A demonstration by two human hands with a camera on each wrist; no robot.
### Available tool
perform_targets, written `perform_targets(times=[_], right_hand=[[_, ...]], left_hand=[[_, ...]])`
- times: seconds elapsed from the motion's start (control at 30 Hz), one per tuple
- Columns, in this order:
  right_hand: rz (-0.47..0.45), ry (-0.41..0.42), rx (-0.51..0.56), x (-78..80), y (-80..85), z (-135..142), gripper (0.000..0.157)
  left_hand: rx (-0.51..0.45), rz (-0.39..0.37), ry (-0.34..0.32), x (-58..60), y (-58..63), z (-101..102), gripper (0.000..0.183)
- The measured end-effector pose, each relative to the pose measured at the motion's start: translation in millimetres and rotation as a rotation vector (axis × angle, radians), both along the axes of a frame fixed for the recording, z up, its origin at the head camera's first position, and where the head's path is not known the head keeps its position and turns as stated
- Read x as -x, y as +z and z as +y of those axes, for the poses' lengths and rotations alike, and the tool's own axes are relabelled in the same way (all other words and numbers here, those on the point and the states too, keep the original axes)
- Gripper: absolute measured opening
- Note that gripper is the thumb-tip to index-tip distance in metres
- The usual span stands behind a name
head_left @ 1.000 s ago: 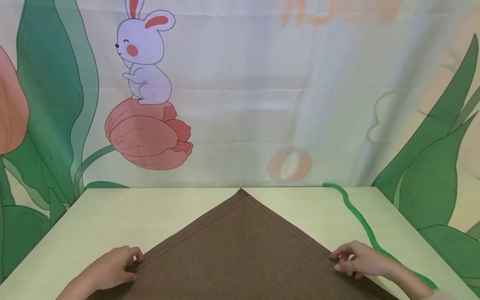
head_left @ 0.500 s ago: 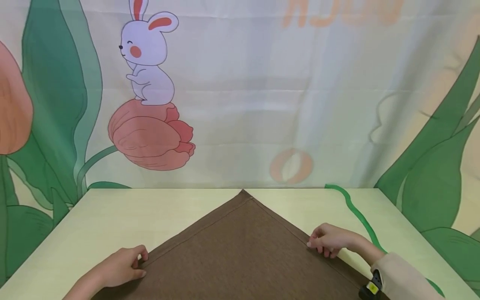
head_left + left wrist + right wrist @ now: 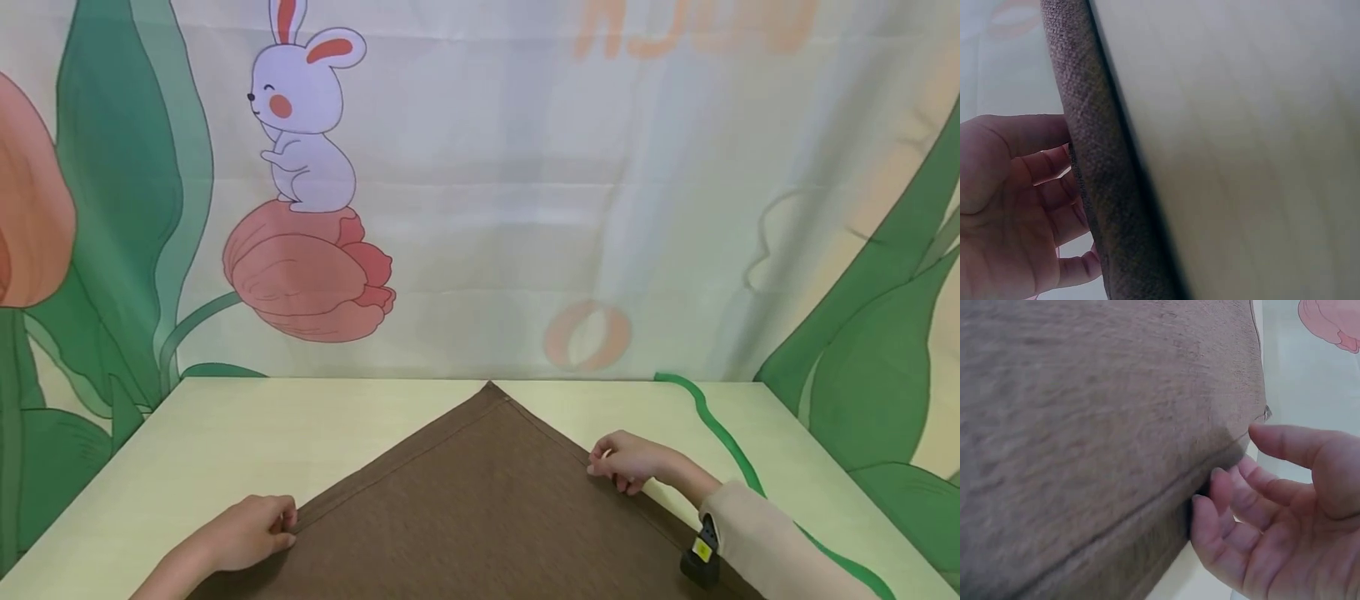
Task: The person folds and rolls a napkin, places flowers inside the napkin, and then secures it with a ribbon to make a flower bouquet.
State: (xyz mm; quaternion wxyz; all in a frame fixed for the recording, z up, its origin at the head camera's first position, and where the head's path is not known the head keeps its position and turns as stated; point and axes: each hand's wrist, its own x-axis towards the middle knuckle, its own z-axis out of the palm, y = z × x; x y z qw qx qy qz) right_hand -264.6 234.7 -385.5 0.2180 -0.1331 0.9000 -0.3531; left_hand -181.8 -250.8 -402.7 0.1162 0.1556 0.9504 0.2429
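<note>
R hand (image 3: 630, 460) has moved up & left along right edge of brown cloth (image 3: 450, 500), nearer its top corner; L hand (image 3: 247, 533), lower left, is approx. unmoved. Both pinch edges w/ curled fingers. Cloth lies lower ctr. on table (image 3: 300, 433); work now seems mainly R-side.

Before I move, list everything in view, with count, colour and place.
Cloth: 1, brown, on the table, corner pointing away
Table: 1, pale yellow, under the cloth
Strip: 1, green, along the table's right side
Backdrop: 1, whitish, behind the table
Rabbit: 1, white, printed, left
Tulips: 2, pinkish, printed, under the rabbit and far left
Leaves: several, green, printed, both sides
Ring: 1, orange, printed, right of centre
Lettering: orange, top right, cut off
Device: 1, black and yellow, right wrist
Sleeve: 1, beige, right arm
Grips: 2, bare, holding the cloth's left and right edges
</note>
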Motion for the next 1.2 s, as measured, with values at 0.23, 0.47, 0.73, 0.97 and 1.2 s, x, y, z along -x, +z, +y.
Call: perform_targets(times=[0.23, 0.47, 0.73, 0.97, 1.2], right_hand=[[0.084, -0.029, 0.040, 18.2, -7.3, -15.2, 0.014], [0.095, -0.015, 0.166, 31.1, -13.5, -23.7, 0.032], [0.107, 0.016, 0.216, 41.7, -13.3, -30.2, 0.031], [0.076, 0.004, 0.197, 48.1, -10.9, -35.3, 0.032], [0.066, 0.025, 0.195, 56.1, -11.1, -39.9, 0.029]], left_hand=[[-0.015, -0.003, -0.025, 0.2, -0.3, -1.2, 0.014], [-0.034, -0.002, -0.060, -0.4, -1.9, -2.0, 0.013], [-0.043, 0.019, -0.072, -0.5, -1.1, -5.5, 0.013], [-0.036, 0.038, -0.062, -1.2, 0.5, -5.2, 0.012], [-0.026, 0.048, -0.055, -1.8, 2.8, -5.1, 0.011]])
